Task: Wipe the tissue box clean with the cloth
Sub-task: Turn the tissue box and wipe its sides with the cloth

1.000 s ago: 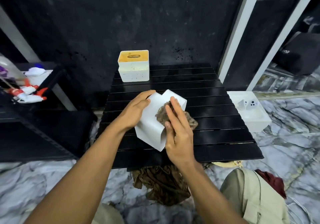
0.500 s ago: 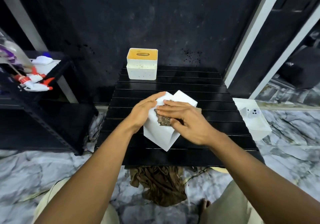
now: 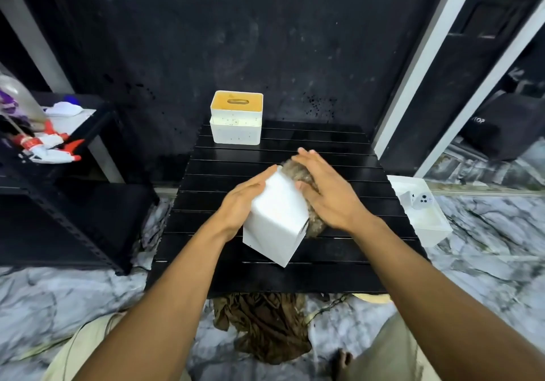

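Currently the tissue box (image 3: 274, 218) is sitting tilted on a lower edge near the middle of the black slatted tabletop (image 3: 339, 262). The left hand (image 3: 241, 203) is bracing its left face, fingers (image 3: 259, 178) straight and pressed together. The right hand (image 3: 330, 195) is pressing the brown cloth (image 3: 295, 171) flat against the right face, fingers extended and close together, not pinching. By my judgement, wiping is under way on that side. The near faces are looking white, but I cannot tell which sides are left.

Dim overhead light, glare whitens box, wide-angle edges bend
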A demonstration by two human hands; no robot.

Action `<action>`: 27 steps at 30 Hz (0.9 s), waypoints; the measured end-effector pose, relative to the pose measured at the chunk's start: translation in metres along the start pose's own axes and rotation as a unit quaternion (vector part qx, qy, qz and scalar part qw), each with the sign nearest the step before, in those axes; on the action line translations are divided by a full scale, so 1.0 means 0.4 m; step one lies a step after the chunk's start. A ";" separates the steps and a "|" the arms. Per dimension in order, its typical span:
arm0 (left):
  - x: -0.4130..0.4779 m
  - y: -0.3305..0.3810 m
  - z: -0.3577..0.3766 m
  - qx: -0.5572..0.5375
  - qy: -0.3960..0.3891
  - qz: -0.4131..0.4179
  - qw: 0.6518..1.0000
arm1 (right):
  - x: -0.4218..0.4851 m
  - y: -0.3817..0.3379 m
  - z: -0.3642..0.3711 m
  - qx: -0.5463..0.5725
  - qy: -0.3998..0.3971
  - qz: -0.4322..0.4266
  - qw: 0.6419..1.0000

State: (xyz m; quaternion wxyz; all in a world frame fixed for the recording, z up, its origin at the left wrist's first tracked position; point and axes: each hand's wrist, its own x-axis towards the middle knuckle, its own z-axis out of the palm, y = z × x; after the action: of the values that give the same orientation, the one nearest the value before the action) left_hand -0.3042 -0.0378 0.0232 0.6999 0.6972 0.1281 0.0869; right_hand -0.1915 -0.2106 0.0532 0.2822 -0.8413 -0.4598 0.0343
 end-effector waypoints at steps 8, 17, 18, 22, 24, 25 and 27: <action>-0.002 -0.010 0.002 0.033 -0.002 -0.001 0.999 | -0.009 -0.085 0.009 -0.034 -0.159 -0.024 0.986; -0.031 -0.034 0.021 0.016 -0.089 0.016 0.996 | 0.043 -0.061 0.041 -0.199 0.005 0.152 0.968; -0.040 -0.030 0.028 0.016 -0.088 0.024 0.996 | 0.039 -0.082 0.052 -0.201 -0.002 0.136 0.970; -0.036 -0.034 0.032 0.039 -0.097 0.025 0.994 | 0.035 -0.100 0.071 -0.221 -0.006 0.100 0.970; -0.015 -0.049 0.022 0.083 -0.117 0.018 0.989 | 0.056 -0.092 0.072 -0.226 0.031 0.132 0.965; -0.004 -0.066 0.016 0.106 -0.126 0.023 0.986 | 0.066 -0.090 0.073 -0.221 0.052 0.142 0.963; -0.015 -0.064 0.014 0.146 -0.127 0.040 0.980 | 0.076 -0.085 0.070 -0.190 0.072 0.134 0.970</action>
State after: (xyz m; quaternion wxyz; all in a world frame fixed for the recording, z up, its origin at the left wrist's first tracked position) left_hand -0.3098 -0.0454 -0.0020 0.5974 0.8016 0.0217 0.0059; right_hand -0.2085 -0.1598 0.0530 0.1422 -0.9338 -0.3194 -0.0768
